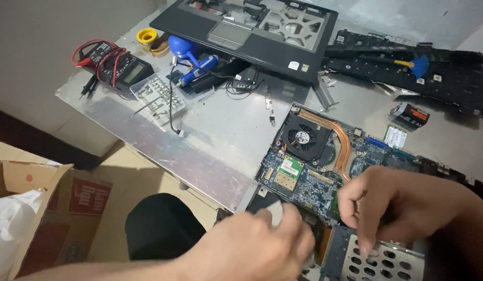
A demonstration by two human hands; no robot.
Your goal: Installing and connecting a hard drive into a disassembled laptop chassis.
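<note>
A blue laptop motherboard [309, 171] with a black fan [303, 138] and a copper heat pipe [344, 145] lies on the metal table [210, 130]. My left hand [252, 247] is at the board's near left corner, fingers curled on a small pale part; what it grips is blurred. My right hand [403, 205] hovers over the board's near right side, fingers bent down and touching a perforated metal drive bracket [387, 260].
A dark laptop palmrest shell [252, 31] and a keyboard [408, 67] with a blue brush [416, 65] lie at the back. A multimeter [116, 65], screw tray [158, 96], blue blower [184, 47] and solder roll [147, 36] sit at left. A cardboard box [33, 208] stands on the floor.
</note>
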